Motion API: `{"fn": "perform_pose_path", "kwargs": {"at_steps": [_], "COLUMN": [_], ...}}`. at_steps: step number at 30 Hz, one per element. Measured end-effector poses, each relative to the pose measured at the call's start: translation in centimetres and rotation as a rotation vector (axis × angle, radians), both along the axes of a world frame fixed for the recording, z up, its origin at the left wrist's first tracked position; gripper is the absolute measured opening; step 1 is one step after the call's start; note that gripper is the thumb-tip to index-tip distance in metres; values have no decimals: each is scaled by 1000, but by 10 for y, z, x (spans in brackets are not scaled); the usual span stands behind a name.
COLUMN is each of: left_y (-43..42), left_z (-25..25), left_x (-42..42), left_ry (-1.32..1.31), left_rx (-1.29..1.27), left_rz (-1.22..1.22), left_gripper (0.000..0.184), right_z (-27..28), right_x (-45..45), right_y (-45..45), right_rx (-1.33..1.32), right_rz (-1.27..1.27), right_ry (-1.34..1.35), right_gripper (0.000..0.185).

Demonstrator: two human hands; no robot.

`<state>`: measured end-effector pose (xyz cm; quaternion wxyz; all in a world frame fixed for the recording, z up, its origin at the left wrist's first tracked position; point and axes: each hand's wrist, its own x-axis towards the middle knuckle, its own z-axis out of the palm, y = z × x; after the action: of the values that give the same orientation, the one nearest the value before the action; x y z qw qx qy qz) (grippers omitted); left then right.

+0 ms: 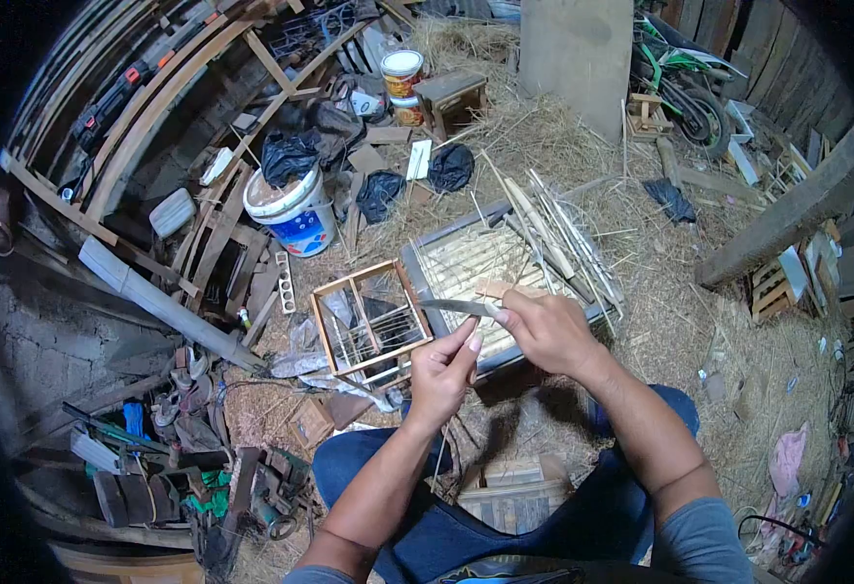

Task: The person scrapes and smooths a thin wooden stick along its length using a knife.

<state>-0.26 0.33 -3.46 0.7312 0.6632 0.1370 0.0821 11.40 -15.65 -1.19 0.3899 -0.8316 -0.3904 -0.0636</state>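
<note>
My right hand [548,333] is closed around a knife, its handle hidden in the fist. The knife's blade [454,307] points left, just above the fingertips of my left hand [441,378]. Thumb and forefinger of the left hand are pinched together; whatever is between them is too small to make out. Beside the left hand stands a small wooden frame [423,313] with thin rods across its inside. Beyond the hands lies a grey-edged tray [415,261] bearing pale slats and strips. A flat light-brown piece of wood [493,288] shows just behind the right hand.
Long split strips [544,229] are heaped on the tray's right side. A white bucket [290,214] stands at the left, near black plastic bags [380,195]. A wooden post [787,209] slants in at the right. Straw [680,321] covers the floor; tools and scraps [183,438] lie lower left.
</note>
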Motion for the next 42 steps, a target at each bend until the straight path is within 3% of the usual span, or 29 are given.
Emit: {"fn": "perform_pose_path", "kwargs": {"at_steps": [3,7,9,11,14,21,28,31,33,35,37,42], "left_y": [2,4,7,6,0,4,2,0,-2,-5,-8,-10], "left_z": [-3,-1,-2,-1,18,9,2,4,3,2,4,10], "left_x": [5,3,3,2,4,2,0,0,0,0,-1,-6], "left_ry": [10,54,76,83,140,87,90,43,28,-2,8,128], "left_rx": [2,-109,-193,-105,-131,-121,-297,-310,-275,-102,-107,-394], "left_rz": [43,22,-32,-38,-35,-68,-126,-144,-141,-172,-186,-224], "left_gripper": [37,18,24,39,41,40,31,29,28,28,27,31], "right_z": [-6,-2,-1,1,1,0,-3,-18,-19,-6,-10,-4], "right_x": [-3,-7,-13,-14,-13,-12,-13,-11,-14,-9,-5,-2], "right_y": [2,0,1,1,0,-4,-6,-1,8,4,7,3], "right_rx": [-16,-148,-179,-164,-142,-136,-89,29,488,381,510,643], "right_rz": [13,48,117,120,114,96,145,180,220,153,150,153], "right_ry": [44,132,156,154,145,208,308,395,669,803,836,1102], "right_gripper": [33,32,31,31,31,26,26,28,23,22,22,20]}}
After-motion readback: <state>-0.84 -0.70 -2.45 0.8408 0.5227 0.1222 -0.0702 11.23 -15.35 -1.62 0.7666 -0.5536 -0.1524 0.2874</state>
